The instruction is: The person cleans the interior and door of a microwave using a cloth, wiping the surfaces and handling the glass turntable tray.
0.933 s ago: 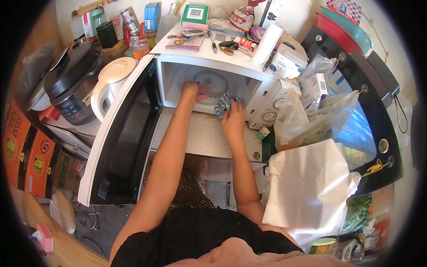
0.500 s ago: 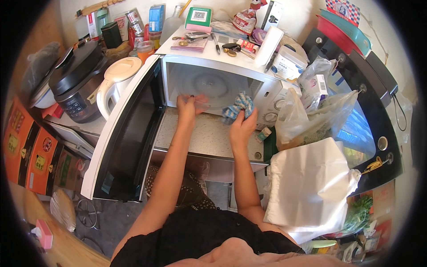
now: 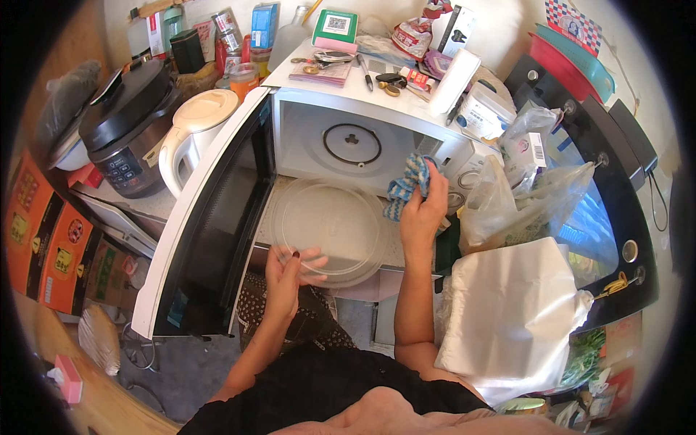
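Before the open microwave (image 3: 308,138), the plate (image 3: 330,225) is clamped at its near left rim between thumb and fingers of the left hand (image 3: 288,272); the cloth (image 3: 407,183) is pinched by the right hand (image 3: 425,210).

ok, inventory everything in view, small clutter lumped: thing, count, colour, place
glass plate: 1, clear, before microwave
cloth: 1, blue-white, right hand
microwave: 1, white, centre, door open
ring: 1, dark, inside microwave
cooker: 1, black, left
kettle: 1, cream-white, beside door
basins: 2, red/teal, upper right
sheet: 1, white, right
tissue box: 1, pink, lower left
small clutter: many, mixed, atop microwave
left hand: 1, bare, at plate edge
right hand: 1, bare, gripping cloth
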The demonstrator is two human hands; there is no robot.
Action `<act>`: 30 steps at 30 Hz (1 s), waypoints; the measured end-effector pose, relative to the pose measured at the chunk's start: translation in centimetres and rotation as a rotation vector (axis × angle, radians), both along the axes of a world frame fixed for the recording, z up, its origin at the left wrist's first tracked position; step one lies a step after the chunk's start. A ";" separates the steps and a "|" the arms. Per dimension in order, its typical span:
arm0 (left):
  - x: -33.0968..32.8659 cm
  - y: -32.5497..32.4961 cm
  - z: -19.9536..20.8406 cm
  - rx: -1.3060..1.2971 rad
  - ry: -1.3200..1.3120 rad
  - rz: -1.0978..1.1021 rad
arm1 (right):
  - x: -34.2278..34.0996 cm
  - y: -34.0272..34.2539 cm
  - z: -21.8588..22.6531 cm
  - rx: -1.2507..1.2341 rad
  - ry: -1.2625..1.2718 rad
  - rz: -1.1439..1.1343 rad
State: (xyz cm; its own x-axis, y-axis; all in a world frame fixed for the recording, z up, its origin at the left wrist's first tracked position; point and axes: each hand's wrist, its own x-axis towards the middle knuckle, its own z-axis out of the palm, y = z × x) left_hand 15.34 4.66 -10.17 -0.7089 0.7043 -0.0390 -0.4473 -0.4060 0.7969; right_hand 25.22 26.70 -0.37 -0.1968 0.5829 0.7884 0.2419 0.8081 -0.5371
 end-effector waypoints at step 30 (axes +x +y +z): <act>0.5 -2.2 -2.4 -0.047 -0.074 -0.004 | -4.4 4.6 -9.2 0.109 -0.546 -0.030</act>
State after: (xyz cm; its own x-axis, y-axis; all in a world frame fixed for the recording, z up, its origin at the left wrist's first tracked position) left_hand 15.85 2.41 -12.60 -0.7000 0.7032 -0.1247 -0.5076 -0.3670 0.7796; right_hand 20.77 31.33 -9.55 -0.5786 0.5149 0.6326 0.4851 0.8407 -0.2406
